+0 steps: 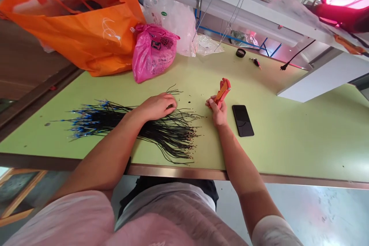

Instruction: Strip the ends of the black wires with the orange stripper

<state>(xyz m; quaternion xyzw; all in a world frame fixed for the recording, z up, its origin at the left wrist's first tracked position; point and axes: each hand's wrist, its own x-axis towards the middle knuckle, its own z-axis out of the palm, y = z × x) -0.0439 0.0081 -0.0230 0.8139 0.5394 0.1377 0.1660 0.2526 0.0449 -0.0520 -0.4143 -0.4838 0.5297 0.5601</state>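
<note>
A bundle of thin black wires [161, 132] lies across the green table, with blue-and-silver ends [86, 121] at the left and coppery tips at the right. My left hand [161, 105] rests at the bundle's far edge, fingers curled over black wires; a few wire ends [173, 91] stick out beyond it. Its fingertips are partly hidden. To the right, apart from the bundle, my right hand [218, 112] is wrapped round the handles of a red-and-orange wire stripper [223, 90], its head pointing up and away. Small dark scraps lie between the hands.
A black phone [243, 120] lies right of my right hand. Orange [109, 42] and pink [155, 52] bags stand at the back left. Farther back are a black tape roll [240, 52], keys [256, 62] and a plug [284, 67]. A white shelf [230, 4] overhangs the table's far side.
</note>
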